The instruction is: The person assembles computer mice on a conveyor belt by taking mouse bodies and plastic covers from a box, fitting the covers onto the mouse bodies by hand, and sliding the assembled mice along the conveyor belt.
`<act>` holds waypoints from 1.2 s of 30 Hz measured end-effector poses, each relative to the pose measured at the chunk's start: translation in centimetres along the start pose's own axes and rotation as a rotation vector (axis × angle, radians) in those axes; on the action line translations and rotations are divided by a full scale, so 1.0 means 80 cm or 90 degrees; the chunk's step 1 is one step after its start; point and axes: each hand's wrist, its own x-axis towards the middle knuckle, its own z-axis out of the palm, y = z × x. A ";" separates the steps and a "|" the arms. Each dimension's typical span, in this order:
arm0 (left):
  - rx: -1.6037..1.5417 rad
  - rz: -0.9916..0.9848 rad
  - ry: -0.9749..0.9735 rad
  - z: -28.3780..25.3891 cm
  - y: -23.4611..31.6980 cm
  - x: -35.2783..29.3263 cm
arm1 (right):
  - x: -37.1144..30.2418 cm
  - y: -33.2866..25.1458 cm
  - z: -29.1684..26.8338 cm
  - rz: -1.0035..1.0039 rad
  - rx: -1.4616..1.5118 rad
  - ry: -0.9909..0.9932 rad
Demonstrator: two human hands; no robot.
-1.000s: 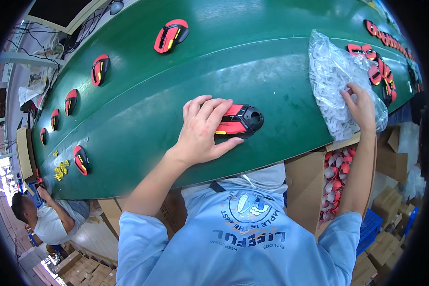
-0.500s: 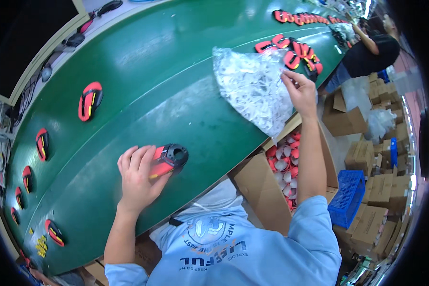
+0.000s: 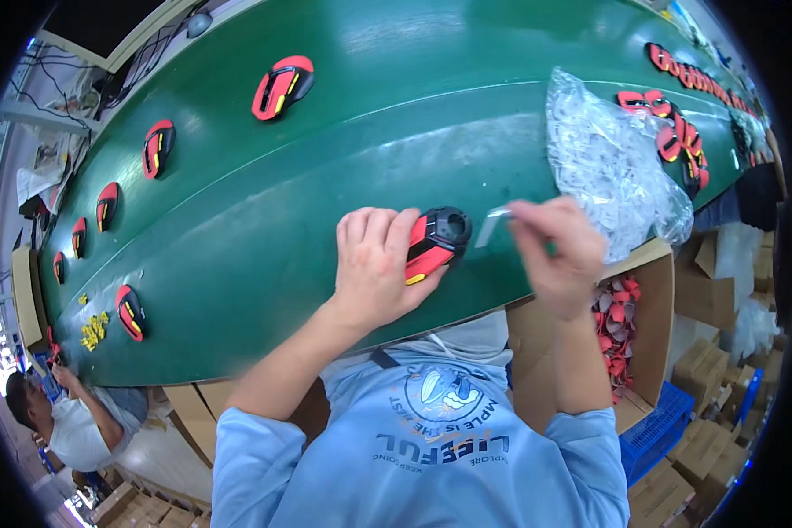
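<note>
The left hand point(image 3: 374, 264) lies flat over a red and black computer mouse point(image 3: 436, 242) on the green belt point(image 3: 370, 114), fingers curled over its left half and pressing it down onto the belt. The mouse sits just below the middle of the view, with its round black end pointing toward 1 o'clock.

The right hand point(image 3: 554, 251) is at 3 o'clock from the mouse, just beside it. Its thumb and fingertips pinch a small clear, whitish strip point(image 3: 493, 222), whose free end points at the mouse's black end; whether it touches the mouse is too blurred to tell.

At 2 o'clock from the hands a crumpled clear plastic bag point(image 3: 607, 167) lies on the belt, full of small pale pieces. Beyond it, near the belt's far right edge, more red and black mice crowd together point(image 3: 678, 141).

At 11 o'clock a single mouse point(image 3: 282, 86) lies on the belt, and a row of others point(image 3: 158, 148) curves down the left side toward 8 o'clock. Small yellow bits point(image 3: 92, 327) lie near the belt's left edge.

At 4 o'clock, below the belt, an open cardboard box point(image 3: 647, 352) holds red parts point(image 3: 616, 326). At 8 o'clock, in the lower left corner, another person point(image 3: 70, 422) stands by the belt.
</note>
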 end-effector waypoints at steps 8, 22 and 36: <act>0.001 0.006 0.011 0.004 -0.001 -0.012 | -0.031 0.011 0.068 0.244 0.123 -0.134; -0.057 0.122 0.006 -0.006 -0.019 -0.008 | 0.015 0.021 0.041 -0.042 -0.012 -0.342; -0.060 0.140 -0.033 -0.009 -0.016 0.002 | 0.028 0.042 0.030 0.037 0.022 -0.474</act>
